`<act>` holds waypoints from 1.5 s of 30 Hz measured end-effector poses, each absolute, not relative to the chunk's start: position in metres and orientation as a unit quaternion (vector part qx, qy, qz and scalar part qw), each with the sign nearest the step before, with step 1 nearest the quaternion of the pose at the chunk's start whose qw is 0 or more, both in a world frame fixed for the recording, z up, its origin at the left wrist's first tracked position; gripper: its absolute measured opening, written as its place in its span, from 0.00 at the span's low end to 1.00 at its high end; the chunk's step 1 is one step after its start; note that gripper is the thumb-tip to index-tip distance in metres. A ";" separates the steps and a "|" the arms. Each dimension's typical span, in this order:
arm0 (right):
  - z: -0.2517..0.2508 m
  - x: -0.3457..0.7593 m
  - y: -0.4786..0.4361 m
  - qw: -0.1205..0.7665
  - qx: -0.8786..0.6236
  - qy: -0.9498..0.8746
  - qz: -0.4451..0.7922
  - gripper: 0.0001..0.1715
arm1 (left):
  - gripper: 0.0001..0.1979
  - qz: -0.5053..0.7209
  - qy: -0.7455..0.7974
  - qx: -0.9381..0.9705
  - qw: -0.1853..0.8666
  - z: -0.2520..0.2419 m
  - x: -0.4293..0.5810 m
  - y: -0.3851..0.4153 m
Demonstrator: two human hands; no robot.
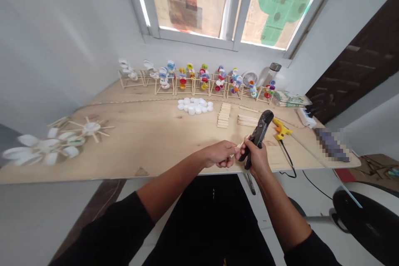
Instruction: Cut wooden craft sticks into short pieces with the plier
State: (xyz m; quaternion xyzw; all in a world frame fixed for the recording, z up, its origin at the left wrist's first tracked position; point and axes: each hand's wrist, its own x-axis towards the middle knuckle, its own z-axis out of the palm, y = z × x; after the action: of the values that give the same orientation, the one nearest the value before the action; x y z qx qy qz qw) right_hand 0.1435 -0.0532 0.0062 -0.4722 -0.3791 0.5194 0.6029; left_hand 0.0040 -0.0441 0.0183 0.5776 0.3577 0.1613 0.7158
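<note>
My left hand (222, 153) is closed on thin wooden sticks (240, 145), their ends pointing toward the tool. In my right hand (258, 158) is a black plier-like cutter (263, 126), held upright over the table's front edge. My hands nearly meet, and the right fingertips seem to touch the sticks too. Whether the cutter's jaws are on a stick is hidden. Just beyond lie a stack of short flat sticks (223, 115) and a bundle of longer ones (247, 120). To the right rests a yellow glue gun (282, 129).
White bottle caps (195, 106) cluster mid-table. Small stick frames with coloured cap wheels (204, 77) line the back, beside a fan (249, 79) and bottle (272, 72). White petal-like wheels (48, 145) lie left. A power strip (306, 117) and glue-gun cord (288, 158) are right.
</note>
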 end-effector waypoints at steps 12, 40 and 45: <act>0.022 0.161 -0.072 0.494 -0.502 -0.434 0.562 0.15 | 0.16 0.162 0.366 0.609 0.684 0.026 -0.033 -0.030; 0.013 0.165 -0.102 0.235 -0.559 -0.648 0.461 0.11 | 0.15 0.074 0.331 0.769 0.542 0.070 -0.034 -0.014; 0.011 0.162 -0.100 0.237 -0.574 -0.639 0.453 0.12 | 0.15 0.076 0.356 0.783 0.504 0.074 -0.032 -0.010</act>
State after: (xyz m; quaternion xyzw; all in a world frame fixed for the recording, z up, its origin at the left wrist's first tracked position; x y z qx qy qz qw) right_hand 0.1623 -0.0999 0.0107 -0.5740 -0.6393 0.4535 0.2370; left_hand -0.0317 -0.0100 0.0736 0.7830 0.3563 0.0757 0.5042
